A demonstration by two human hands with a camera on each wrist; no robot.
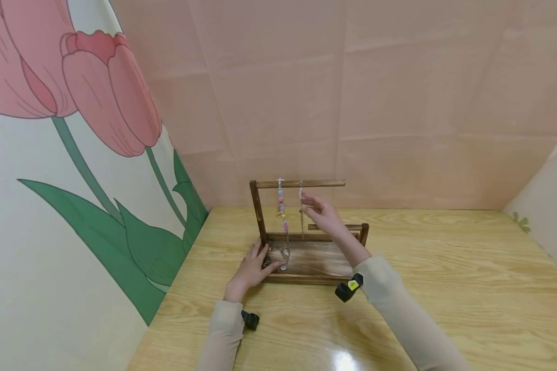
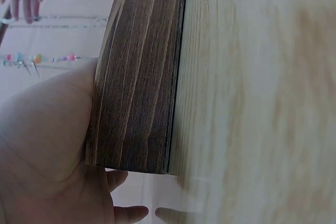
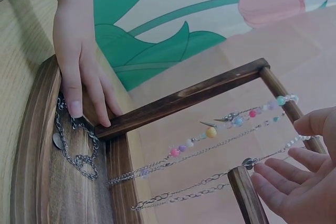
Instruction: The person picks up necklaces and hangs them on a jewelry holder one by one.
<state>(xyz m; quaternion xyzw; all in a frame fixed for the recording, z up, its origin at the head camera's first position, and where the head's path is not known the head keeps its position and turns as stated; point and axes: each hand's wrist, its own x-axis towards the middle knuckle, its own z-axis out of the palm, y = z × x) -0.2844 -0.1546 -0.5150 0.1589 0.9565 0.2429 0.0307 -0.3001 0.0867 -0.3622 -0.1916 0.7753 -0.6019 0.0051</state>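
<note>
A dark wooden jewelry stand (image 1: pixel 320 281) has a tray base, a tall upper bar and a low right bar. My left hand (image 1: pixel 250 268) holds the tray's left end, thumb over the inside and other fingers along the side. A colourful beaded necklace (image 3: pixel 211 131) hangs from the upper bar. To its right hangs a white-beaded strand with a chain (image 1: pixel 301 219). Beside that strand is my right hand (image 3: pixel 299 177), fingers loosely extended; fingertip contact is unclear. A silver chain with a round pendant (image 3: pixel 86 169) lies in the tray near my left thumb.
The stand rests on a wood-grain table (image 1: pixel 445 268). A pinkish cloth backdrop (image 1: pixel 399 103) rises behind it, and a tulip-printed panel (image 1: pixel 97 232) stands along the left. The low bar (image 3: pixel 247 198) ends close to the right fingertips.
</note>
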